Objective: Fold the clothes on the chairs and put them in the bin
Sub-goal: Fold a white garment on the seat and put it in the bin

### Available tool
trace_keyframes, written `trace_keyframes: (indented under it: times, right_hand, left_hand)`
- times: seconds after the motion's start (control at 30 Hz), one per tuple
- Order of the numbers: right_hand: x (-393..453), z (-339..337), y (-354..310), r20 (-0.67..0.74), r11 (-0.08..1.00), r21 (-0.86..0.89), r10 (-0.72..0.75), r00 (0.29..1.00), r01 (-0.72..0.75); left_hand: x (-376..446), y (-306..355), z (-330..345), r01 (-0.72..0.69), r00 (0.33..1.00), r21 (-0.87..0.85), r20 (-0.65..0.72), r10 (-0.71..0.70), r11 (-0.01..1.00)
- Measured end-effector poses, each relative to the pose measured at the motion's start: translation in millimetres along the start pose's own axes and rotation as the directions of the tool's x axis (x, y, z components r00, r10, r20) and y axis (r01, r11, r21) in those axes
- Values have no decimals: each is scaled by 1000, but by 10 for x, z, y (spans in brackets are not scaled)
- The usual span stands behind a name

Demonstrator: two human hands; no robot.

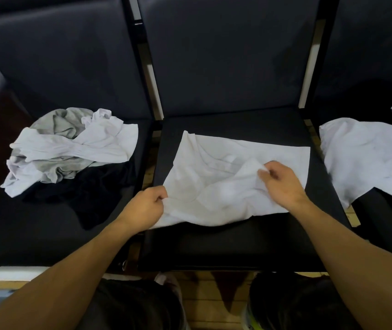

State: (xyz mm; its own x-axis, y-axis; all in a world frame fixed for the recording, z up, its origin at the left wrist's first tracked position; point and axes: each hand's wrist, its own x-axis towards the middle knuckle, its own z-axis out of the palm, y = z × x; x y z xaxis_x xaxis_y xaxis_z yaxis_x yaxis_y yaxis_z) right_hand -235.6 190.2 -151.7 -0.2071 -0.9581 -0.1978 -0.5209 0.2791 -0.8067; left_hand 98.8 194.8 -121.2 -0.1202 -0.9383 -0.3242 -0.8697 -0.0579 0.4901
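While the white garment (226,177) lies spread on the middle chair seat (238,244), the left hand (146,206) pinches its near-left edge and the right hand (280,182) pinches a raised fold near its centre. Keep both pinches taut, draw the fold flat, and align edges before creasing.

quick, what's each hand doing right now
Left hand: gripping the near left edge of the white garment on the middle chair.
Right hand: pinching a raised fold of the same garment.
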Motion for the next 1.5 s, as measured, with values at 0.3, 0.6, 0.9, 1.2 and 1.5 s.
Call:
trace_keyframes:
  times: [0.3,0.6,0.9,1.2,1.5]
  right_hand:
    - [135,-376,270,-359,912,371,315,879,-175]
    - [296,-397,384,-341,890,403,364,867,-215]
    - [725,-504,456,-414,959,251,228,881,-130]
    - [1212,-557,545,-383,984,-2,166,909,-180]
    - [1189,-598,479,-454,985,-91,87,887,-144]
  left_hand:
    - [179,-75,-252,-124,957,-66,256,137,990]
    - [745,270,-224,33,997,-698,-29,-74,715]
    - [1448,641,-118,189,961,-884,77,-267,427]
    - [1912,632,13,189,954,-775,1,-299,603]
    - [2078,555,16,68,954,-772,-136,-269,631]
